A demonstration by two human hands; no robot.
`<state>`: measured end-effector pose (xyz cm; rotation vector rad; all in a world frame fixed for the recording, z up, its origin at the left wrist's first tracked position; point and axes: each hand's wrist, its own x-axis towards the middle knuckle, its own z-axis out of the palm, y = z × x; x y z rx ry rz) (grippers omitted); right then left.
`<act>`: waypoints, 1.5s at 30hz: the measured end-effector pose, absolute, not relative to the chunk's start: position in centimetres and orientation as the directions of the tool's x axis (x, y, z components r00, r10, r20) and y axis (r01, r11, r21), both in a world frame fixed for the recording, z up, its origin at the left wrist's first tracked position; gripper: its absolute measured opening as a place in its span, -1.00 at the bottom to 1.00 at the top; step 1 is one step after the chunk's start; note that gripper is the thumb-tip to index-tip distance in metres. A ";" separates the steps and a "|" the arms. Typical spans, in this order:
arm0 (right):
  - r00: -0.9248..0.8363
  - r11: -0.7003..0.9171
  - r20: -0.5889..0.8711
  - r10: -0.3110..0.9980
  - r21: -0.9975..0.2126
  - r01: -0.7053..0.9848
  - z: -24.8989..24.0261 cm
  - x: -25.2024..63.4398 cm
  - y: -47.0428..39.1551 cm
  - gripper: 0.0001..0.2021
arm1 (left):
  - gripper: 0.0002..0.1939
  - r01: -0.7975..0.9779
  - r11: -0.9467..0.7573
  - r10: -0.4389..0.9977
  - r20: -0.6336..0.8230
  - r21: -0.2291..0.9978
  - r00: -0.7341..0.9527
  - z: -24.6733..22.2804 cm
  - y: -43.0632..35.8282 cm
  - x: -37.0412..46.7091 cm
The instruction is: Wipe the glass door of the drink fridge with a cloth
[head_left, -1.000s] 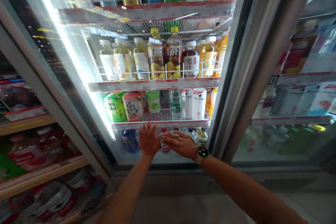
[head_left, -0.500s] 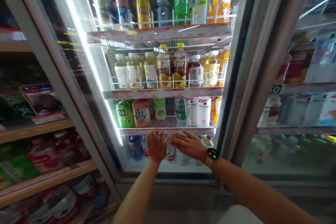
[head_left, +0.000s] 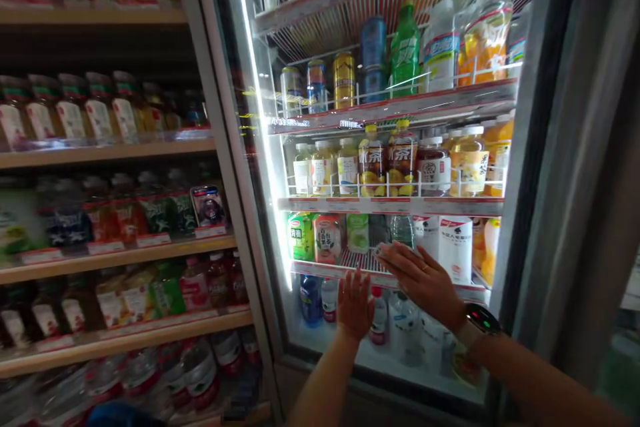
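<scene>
My left hand is raised in front of the lit drinks cooler, fingers stretched upward and slightly apart. Nothing shows in it. To its right, my right hand lies slanted with straight fingers pointing up and left. A small pale patch shows at its fingertips; I cannot make out what it is. A smartwatch sits on the right wrist. Reflections suggest glass in front of the shelves; whether the palms touch it I cannot tell. Close behind the hands are a clear bottle, white cartons and a red-capped bottle.
The cooler's right frame stands beside my right arm. Inside, wire-railed shelves hold tea bottles, a green bottle and cans. To the left, wooden shelves carry several rows of drinks and a small screen.
The view has swung left and up, showing more of the wooden shelves. Both hands remain raised before the cooler; the right hand now sits higher relative to the left and to the shelves.
</scene>
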<state>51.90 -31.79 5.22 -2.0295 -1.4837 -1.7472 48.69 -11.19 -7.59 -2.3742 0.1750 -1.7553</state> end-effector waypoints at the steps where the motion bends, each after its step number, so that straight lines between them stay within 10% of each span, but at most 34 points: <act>1: -0.116 -0.538 0.803 0.584 0.490 0.686 5.4 51.9 -31.6 -0.52 | -0.29 0.017 -0.975 -0.206 0.931 -0.222 0.302 -7.6 -11.2 48.7; 24: -0.295 -0.221 0.572 0.766 0.664 0.714 2.5 52.3 -31.6 -0.69 | -0.30 -0.051 -0.958 -0.272 0.844 -0.281 0.462 -4.4 -10.9 45.0; 45: -0.142 -0.361 0.656 0.741 0.569 0.739 3.0 52.0 -31.5 -0.60 | -0.23 -0.045 -0.958 -0.276 0.878 -0.282 0.391 -1.8 -10.8 44.5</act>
